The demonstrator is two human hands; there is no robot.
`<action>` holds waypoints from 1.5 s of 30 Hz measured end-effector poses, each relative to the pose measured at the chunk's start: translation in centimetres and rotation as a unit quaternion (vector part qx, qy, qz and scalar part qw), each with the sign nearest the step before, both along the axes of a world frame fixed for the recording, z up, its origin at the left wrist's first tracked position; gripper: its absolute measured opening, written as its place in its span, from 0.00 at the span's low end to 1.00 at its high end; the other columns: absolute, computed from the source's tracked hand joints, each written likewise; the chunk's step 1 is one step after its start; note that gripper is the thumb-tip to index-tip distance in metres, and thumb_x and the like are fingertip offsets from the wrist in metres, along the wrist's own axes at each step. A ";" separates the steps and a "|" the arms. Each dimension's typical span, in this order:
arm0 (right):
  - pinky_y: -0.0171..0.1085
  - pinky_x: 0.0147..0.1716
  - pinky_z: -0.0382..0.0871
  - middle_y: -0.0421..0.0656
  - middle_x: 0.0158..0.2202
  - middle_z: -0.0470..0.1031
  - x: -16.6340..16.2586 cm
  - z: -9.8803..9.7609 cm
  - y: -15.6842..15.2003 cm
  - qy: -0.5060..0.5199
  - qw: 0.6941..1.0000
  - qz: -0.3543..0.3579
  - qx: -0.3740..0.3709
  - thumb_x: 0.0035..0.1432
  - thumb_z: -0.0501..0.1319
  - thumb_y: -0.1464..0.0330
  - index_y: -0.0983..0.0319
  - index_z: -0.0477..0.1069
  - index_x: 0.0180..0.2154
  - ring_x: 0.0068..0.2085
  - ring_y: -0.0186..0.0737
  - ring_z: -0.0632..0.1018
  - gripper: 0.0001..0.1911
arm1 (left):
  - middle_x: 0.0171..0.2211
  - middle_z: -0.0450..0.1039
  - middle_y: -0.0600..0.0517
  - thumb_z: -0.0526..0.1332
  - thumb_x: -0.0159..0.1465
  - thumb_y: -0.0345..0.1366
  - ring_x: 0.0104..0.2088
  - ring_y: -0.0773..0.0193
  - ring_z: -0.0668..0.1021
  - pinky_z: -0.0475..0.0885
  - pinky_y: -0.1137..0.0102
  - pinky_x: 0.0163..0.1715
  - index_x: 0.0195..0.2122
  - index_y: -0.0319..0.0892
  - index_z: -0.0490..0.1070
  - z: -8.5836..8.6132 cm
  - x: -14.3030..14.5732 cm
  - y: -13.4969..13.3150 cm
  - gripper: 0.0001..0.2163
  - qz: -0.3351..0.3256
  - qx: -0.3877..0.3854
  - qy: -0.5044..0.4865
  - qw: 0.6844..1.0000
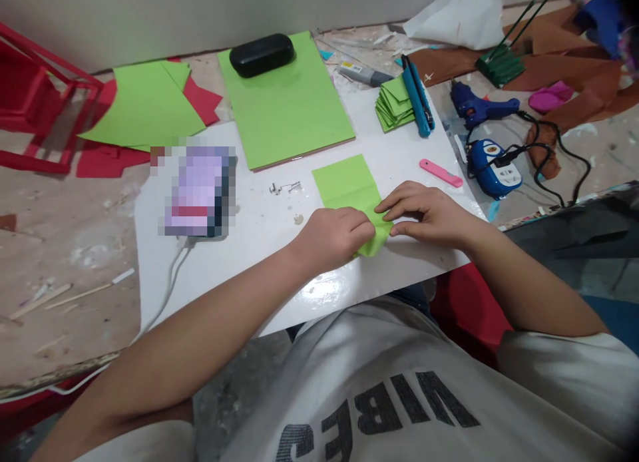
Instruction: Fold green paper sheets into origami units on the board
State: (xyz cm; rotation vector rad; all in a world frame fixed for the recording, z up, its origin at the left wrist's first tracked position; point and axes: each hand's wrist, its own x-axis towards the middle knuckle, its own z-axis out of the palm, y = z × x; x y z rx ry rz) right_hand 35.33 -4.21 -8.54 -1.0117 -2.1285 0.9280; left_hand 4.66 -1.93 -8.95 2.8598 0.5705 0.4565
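Green slip: the paper (345,183) in hand, right of the frame's centre, on a white sheet (259,224) spread over the worktop (74,249); its far part lies fairly flat, with a crease across it, and its near end is bent between the hands.
Left hand: at centre (339,234), on the slip's near left side; fingers curled in against the paper, their tips partly hidden (whether they pinch it, one cannot tell).
Right hand: just right of the slip (424,214); thumb and fingers a narrow gap apart, tips touching the paper's right edge.
Green stack: larger paper (294,116) at upper centre, a black case (262,54) resting on its far end.
Small green squares: a loose pile (394,106) at upper right, beside a long blue tool (419,99).
Pink tool: slender (440,172), on the white sheet beyond the right hand.
Metal bits: tiny pieces (287,188), left of the slip.
Blurred device: left of centre (194,192), a white cable (170,285) running from its near end.
Glue gun: dark blue (482,108), upper right, above a blue socket box (492,166).
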 end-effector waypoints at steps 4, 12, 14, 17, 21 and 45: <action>0.59 0.62 0.84 0.46 0.56 0.94 0.0 0.2 -0.1 -0.012 1.000 0.004 0.004 0.71 0.79 0.56 0.50 0.91 0.43 0.58 0.57 0.89 0.07 | 0.44 0.91 0.49 0.65 0.65 0.25 0.48 0.51 0.88 0.72 0.63 0.38 0.41 0.48 0.78 0.3 0.4 0.3 0.09 0.015 -0.049 -0.011 0.999; 0.59 0.60 0.84 0.45 0.56 0.94 -0.1 0.4 -0.2 -0.015 1.000 -0.008 -0.009 0.71 0.78 0.59 0.51 0.91 0.41 0.57 0.57 0.89 0.04 | 0.41 0.90 0.50 0.70 0.64 0.29 0.47 0.49 0.87 0.72 0.61 0.39 0.39 0.48 0.77 1.0 0.8 0.3 0.07 0.080 -0.133 -0.022 0.988; 0.59 0.61 0.85 0.45 0.56 0.94 -0.2 0.4 -0.2 -0.010 1.000 -0.016 -0.019 0.72 0.77 0.60 0.50 0.91 0.42 0.57 0.57 0.89 0.03 | 0.41 0.89 0.49 0.71 0.66 0.29 0.47 0.50 0.87 0.72 0.61 0.39 0.38 0.48 0.77 1.3 1.0 0.3 0.06 0.103 -0.166 -0.025 0.980; 0.58 0.60 0.85 0.45 0.56 0.94 -0.3 0.4 -0.2 -0.006 0.999 -0.029 -0.027 0.72 0.75 0.62 0.50 0.92 0.43 0.57 0.57 0.89 0.04 | 0.38 0.87 0.50 0.70 0.67 0.31 0.42 0.52 0.85 0.72 0.62 0.39 0.34 0.47 0.75 1.9 1.5 0.7 0.06 0.151 -0.241 -0.046 0.958; 0.58 0.59 0.84 0.45 0.55 0.93 -0.7 0.4 -0.2 -0.010 0.999 -0.047 -0.018 0.71 0.75 0.64 0.51 0.91 0.40 0.57 0.57 0.88 0.04 | 0.37 0.85 0.51 0.70 0.67 0.34 0.36 0.56 0.83 0.71 0.62 0.36 0.38 0.46 0.77 2.6 1.8 0.9 0.03 0.209 -0.332 -0.081 0.916; 0.59 0.59 0.82 0.46 0.52 0.92 -1.3 0.8 -0.5 -0.013 0.997 -0.070 -0.017 0.69 0.75 0.66 0.53 0.87 0.36 0.54 0.58 0.87 0.05 | 0.37 0.80 0.53 0.77 0.67 0.36 0.38 0.53 0.84 0.71 0.61 0.40 0.54 0.47 0.74 4.3 0.3 1.5 0.18 0.321 -0.334 0.001 0.886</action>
